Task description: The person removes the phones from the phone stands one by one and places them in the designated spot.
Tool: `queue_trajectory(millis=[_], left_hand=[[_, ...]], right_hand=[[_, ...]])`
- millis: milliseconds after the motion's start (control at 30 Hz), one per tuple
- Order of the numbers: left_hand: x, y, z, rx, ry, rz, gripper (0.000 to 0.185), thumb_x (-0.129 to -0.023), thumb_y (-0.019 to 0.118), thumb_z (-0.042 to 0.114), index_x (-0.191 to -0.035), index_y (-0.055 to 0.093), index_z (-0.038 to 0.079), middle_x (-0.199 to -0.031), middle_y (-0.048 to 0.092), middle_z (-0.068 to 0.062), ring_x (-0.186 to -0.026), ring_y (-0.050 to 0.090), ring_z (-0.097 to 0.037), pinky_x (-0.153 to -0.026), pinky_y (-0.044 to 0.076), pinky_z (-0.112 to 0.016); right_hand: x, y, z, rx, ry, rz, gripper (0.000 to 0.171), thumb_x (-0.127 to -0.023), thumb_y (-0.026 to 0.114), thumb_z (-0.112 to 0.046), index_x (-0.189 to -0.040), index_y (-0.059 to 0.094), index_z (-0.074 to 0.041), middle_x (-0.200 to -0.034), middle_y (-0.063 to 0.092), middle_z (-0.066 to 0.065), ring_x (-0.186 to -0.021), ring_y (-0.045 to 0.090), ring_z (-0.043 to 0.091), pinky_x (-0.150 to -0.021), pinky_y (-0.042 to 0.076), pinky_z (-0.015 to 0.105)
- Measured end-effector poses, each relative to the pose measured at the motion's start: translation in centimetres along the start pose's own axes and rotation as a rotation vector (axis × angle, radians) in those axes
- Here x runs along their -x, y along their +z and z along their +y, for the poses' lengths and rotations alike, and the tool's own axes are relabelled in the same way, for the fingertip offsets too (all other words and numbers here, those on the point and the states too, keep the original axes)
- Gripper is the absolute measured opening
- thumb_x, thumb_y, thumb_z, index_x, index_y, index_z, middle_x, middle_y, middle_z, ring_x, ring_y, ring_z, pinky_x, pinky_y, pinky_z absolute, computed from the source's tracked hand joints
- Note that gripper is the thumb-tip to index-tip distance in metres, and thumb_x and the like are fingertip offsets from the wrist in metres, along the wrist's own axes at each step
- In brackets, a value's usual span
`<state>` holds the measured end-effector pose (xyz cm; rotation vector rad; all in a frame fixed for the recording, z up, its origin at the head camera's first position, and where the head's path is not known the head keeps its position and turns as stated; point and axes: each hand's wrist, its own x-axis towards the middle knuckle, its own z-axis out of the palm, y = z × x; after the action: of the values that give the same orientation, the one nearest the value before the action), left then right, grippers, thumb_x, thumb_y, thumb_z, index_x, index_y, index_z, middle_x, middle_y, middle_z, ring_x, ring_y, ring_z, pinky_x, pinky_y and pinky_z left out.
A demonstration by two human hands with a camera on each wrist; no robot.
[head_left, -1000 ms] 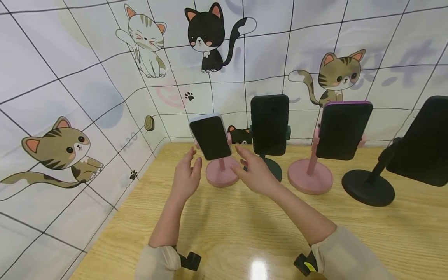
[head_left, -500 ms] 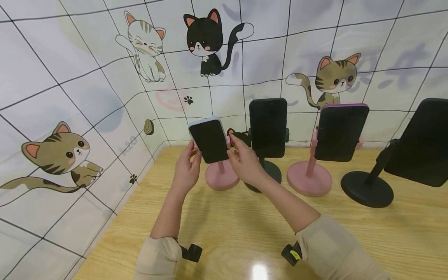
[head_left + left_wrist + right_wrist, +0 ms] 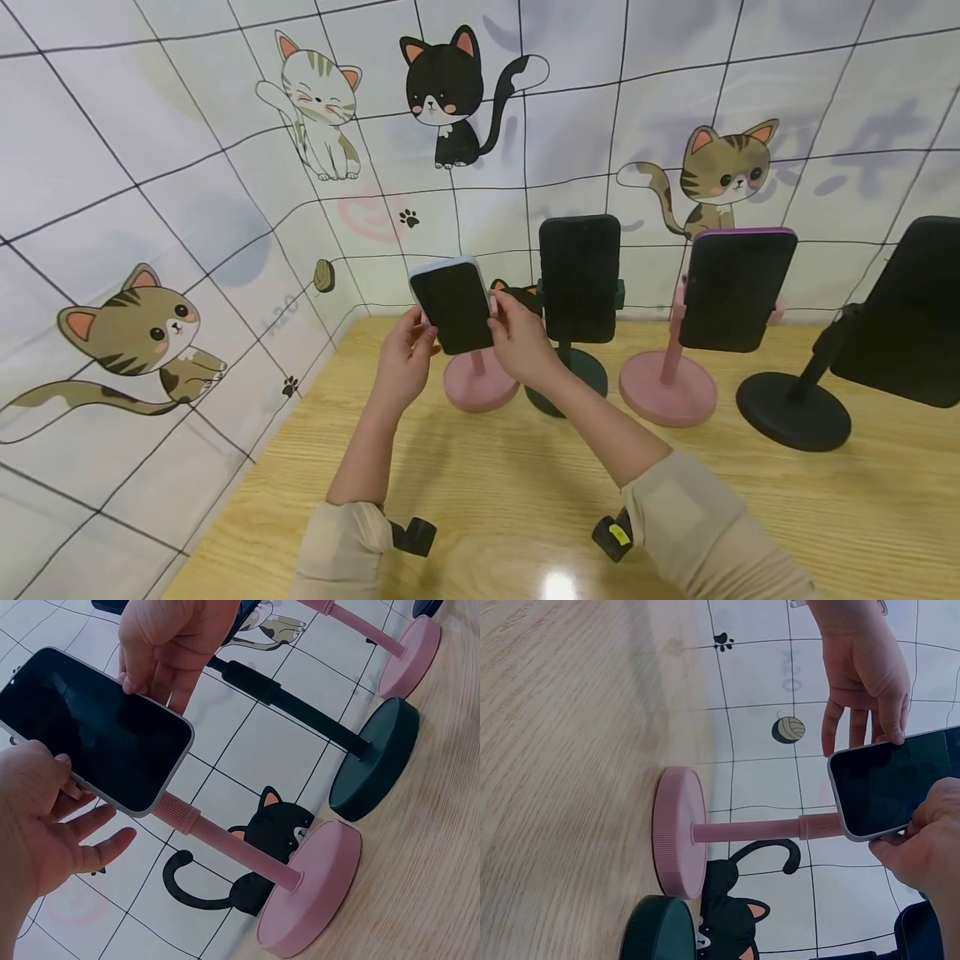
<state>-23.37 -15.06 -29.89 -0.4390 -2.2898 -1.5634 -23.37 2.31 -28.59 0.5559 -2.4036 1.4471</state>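
Note:
A phone in a pale case sits dark-screened on a pink stand at the left end of a row. My left hand pinches its left edge, thumb on the front and fingers behind. My right hand grips the opposite edge. In the left wrist view the phone lies between the left hand and the right hand, above the pink base. In the right wrist view the phone tops the pink stem, the left hand on one edge, the right hand on the other.
To the right stand a dark green stand with a black phone, a pink stand with a purple-cased phone and a black stand with a larger dark device. All rest on a wooden table walled by cat-print sheets.
Both hands rose from beside the pink stand's stem and closed on the phone's two side edges. The phone and stand stay where they were.

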Motion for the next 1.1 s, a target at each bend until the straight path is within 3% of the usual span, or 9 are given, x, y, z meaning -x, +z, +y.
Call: queue_trajectory(millis=[200, 367, 567, 800, 1100], left_hand=[[0.0, 0.4, 0.1, 0.072, -0.030, 0.018, 0.032, -0.091, 0.046, -0.003, -0.123, 0.048, -0.004, -0.109, 0.053, -0.020, -0.099, 0.057, -0.031, -0.078, 0.050, -0.041], [0.2, 0.3, 0.3, 0.078, -0.007, 0.049, 0.029, -0.090, 0.047, -0.004, -0.119, 0.052, -0.005, -0.106, 0.056, -0.021, -0.094, 0.059, -0.029, -0.076, 0.051, -0.039], [1.0, 0.1, 1.1, 0.112, 0.026, 0.045, 0.029, -0.088, 0.048, -0.007, -0.117, 0.055, -0.006, -0.099, 0.058, -0.021, -0.081, 0.059, -0.010, -0.076, 0.051, -0.039], [2.1, 0.1, 2.0, 0.157, 0.113, -0.011, 0.031, -0.085, 0.053, -0.009, -0.115, 0.054, -0.010, -0.096, 0.059, -0.022, -0.080, 0.059, -0.004, -0.073, 0.052, -0.031], [3.7, 0.2, 4.6, 0.206, 0.210, -0.107, 0.031, -0.081, 0.056, -0.012, -0.112, 0.055, -0.014, -0.092, 0.060, -0.024, -0.080, 0.061, -0.007, -0.071, 0.052, -0.028]], right_hand=[[0.1, -0.5, 0.3, 0.018, -0.012, -0.012, 0.034, -0.091, 0.048, -0.001, -0.124, 0.045, 0.005, -0.112, 0.056, 0.019, -0.102, 0.056, 0.026, -0.085, 0.046, 0.037], [0.3, -0.8, 0.4, -0.001, -0.054, -0.051, 0.032, -0.090, 0.050, -0.001, -0.122, 0.047, 0.005, -0.113, 0.056, 0.019, -0.103, 0.057, 0.025, -0.085, 0.047, 0.035], [1.3, -1.7, -0.1, -0.031, -0.076, -0.078, 0.031, -0.089, 0.051, 0.000, -0.120, 0.049, 0.004, -0.111, 0.057, 0.017, -0.100, 0.058, 0.023, -0.080, 0.049, 0.033], [3.2, -3.3, -0.4, -0.008, -0.152, -0.082, 0.028, -0.088, 0.053, 0.002, -0.116, 0.050, 0.006, -0.101, 0.058, 0.015, -0.089, 0.058, 0.021, -0.072, 0.048, 0.028], [5.8, -6.1, -1.5, 0.030, -0.225, -0.066, 0.034, -0.084, 0.058, 0.002, -0.117, 0.051, 0.007, -0.098, 0.062, 0.014, -0.084, 0.061, 0.019, -0.075, 0.051, 0.032]])
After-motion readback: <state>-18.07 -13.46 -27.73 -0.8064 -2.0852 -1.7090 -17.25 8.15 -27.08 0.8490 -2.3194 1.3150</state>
